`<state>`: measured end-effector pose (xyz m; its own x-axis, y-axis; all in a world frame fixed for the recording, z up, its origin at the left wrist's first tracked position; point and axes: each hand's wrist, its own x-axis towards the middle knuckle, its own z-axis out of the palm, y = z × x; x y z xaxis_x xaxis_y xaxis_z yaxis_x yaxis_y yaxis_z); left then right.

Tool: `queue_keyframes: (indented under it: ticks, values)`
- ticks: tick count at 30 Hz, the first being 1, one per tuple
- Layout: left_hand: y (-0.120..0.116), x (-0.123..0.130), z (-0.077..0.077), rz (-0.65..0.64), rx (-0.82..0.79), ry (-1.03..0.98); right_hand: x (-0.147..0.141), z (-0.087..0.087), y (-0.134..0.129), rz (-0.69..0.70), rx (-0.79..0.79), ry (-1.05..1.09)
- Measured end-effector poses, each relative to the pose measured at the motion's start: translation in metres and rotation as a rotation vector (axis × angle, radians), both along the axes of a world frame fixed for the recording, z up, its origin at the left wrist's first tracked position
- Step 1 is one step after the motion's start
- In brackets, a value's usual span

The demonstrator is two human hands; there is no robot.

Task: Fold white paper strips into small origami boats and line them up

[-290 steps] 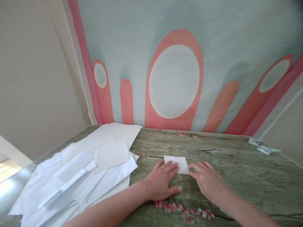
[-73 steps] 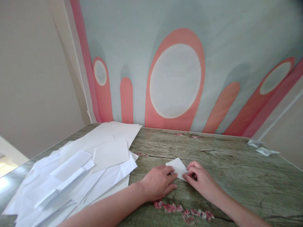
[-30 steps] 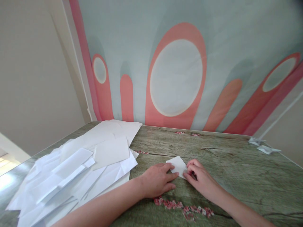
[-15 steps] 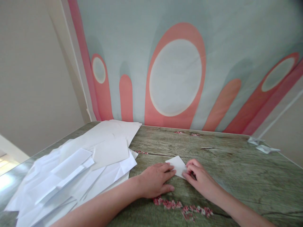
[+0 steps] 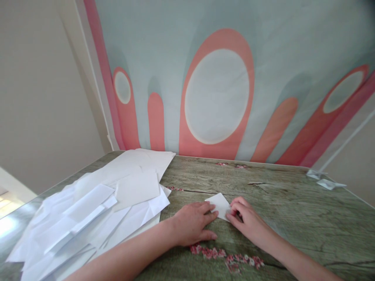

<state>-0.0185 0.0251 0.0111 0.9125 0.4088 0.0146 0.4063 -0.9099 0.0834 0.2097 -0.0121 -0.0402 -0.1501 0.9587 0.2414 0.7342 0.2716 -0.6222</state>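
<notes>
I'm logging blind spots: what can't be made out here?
Head view, small white paper: the left hand covers its left part; the right hand hides its right corner, that hand's grip unclear.
Head view, paper pile: upper sheets cover lower ones, the left forearm hides part, the picture's bottom edge cuts it off.
Head view, pale pieces at far right: too small to identify.

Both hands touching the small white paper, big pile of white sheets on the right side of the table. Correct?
Wrong side: the head view shows the pile of white sheets on the left. The left hand and right hand do both touch the small white paper.
</notes>
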Motion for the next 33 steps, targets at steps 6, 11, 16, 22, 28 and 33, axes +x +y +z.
queue_keyframes:
  ticks: [6,11,16,22,28,33]
  values:
    - [-0.002,0.001,0.003,0.003,-0.001,-0.007,0.0,0.001,-0.001,-0.015,0.0,-0.021]
    - [-0.002,0.001,0.002,0.01,0.005,0.0,0.0,0.001,-0.003,-0.001,0.043,-0.042]
    - [-0.003,0.002,-0.002,0.025,0.023,-0.013,-0.006,0.002,-0.01,0.034,0.215,-0.231]
    - [-0.004,0.003,-0.005,0.019,0.027,-0.037,-0.015,0.009,-0.018,0.137,0.336,-0.481]
    - [-0.004,0.003,-0.002,0.012,0.019,-0.033,-0.02,0.016,-0.021,0.188,0.334,-0.557]
    - [-0.003,0.002,-0.003,0.008,0.021,-0.04,-0.022,0.017,-0.024,0.204,0.382,-0.658]
